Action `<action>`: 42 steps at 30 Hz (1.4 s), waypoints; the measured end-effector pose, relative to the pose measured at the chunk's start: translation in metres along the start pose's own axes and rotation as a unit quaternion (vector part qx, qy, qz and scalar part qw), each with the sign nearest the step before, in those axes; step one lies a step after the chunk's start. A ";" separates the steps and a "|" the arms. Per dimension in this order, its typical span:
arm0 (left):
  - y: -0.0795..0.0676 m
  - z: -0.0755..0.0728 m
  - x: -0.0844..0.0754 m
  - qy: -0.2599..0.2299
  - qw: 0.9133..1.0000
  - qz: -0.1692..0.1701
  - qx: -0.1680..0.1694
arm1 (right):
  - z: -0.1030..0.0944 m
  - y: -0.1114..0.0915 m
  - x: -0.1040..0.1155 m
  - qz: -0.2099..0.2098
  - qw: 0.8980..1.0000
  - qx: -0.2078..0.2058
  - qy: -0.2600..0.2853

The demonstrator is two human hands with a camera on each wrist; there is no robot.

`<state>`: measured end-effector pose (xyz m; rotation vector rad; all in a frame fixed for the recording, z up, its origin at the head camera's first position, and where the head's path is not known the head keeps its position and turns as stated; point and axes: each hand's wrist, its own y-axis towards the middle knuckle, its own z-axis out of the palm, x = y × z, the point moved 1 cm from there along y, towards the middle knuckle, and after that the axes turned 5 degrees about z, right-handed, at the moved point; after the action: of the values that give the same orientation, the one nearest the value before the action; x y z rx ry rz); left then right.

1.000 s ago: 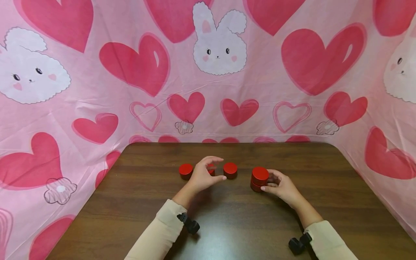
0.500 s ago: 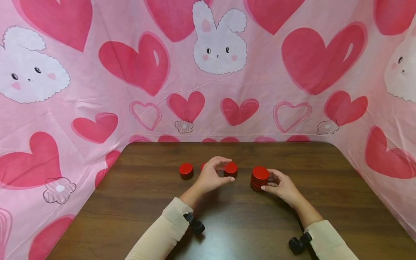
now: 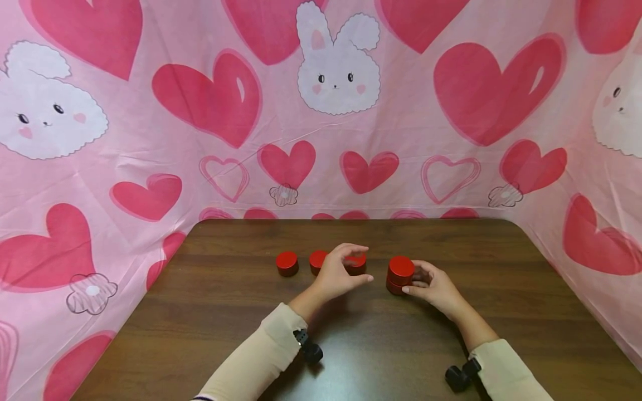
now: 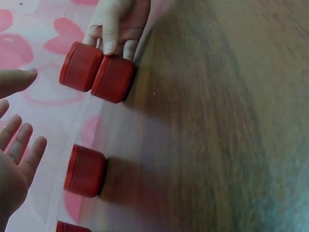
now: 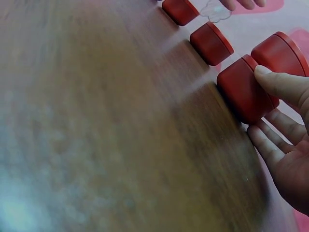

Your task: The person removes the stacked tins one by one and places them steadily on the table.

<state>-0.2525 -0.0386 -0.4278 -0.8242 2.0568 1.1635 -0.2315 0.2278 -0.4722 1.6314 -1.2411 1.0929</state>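
Observation:
Toward the right in the head view, one round red tin [image 3: 401, 267] sits on top of another red tin [image 3: 393, 287]. My right hand [image 3: 440, 288] grips the lower one from the right side; in the right wrist view its thumb [image 5: 280, 83] lies against that tin's rim. My left hand [image 3: 337, 275] holds nothing, thumb and fingers spread apart in a C shape. It overlaps a single red tin [image 3: 358, 269] in the head view, left of the stack. The left wrist view shows the left palm [image 4: 12, 186] beside these tins, apart from them.
Two more single red tins, a middle one [image 3: 317, 260] and a far-left one [image 3: 287, 264], stand in the same row on the brown wooden table [image 3: 225, 312]. A pink cloth [image 3: 366, 128] with hearts and rabbits hangs behind the table and along both sides.
My left hand has moved right along the row, uncovering the middle tin and coming in front of the tin nearest the stack. The right hand and the stack have stayed in place.

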 end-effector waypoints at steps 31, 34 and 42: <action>0.014 0.045 0.002 -0.015 1.000 0.018 0.013 | 0.002 -0.002 0.001 0.006 1.000 -0.005 -0.004; 0.014 0.049 0.002 -0.015 1.000 0.013 0.013 | 0.001 -0.002 0.001 0.010 1.000 -0.005 -0.004; 0.015 0.060 0.006 -0.013 1.000 0.003 0.005 | 0.001 -0.002 0.001 0.011 1.000 -0.004 -0.008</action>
<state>-0.2547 0.0191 -0.4499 -0.7961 2.0433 1.1604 -0.2292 0.2268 -0.4719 1.6264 -1.2752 1.0897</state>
